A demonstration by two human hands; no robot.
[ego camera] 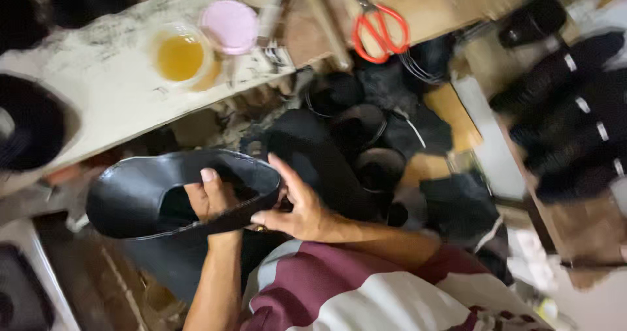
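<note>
Both hands are gripping a black shoe upper (140, 197), held up near the chest, at the near-left of the scene, w/ its toe pointing left. The left hand (212, 197) is reaching into the opening, fingers curled inside & thumb lying over the rim, so it's closed on the upper. The right hand (294, 203) is pinching the heel end from the right, fingers wrapping the edge, thumb on top. A ring is showing on one right finger.

Far left, a pale bench (98, 89) is carrying a tub of amber glue (179, 56) w/ a pink lid (230, 25) lying just beside it to the right. Red-handled scissors (379, 33) are resting on a brown board (444, 4) farther right. Between bench & hands, a heap of black uppers (366, 128) is sitting on the floor, beyond the hands. Far right, black shoes (575, 122) are lying in a row along a board. The person's sleeve is maroon & white (339, 292).
</note>
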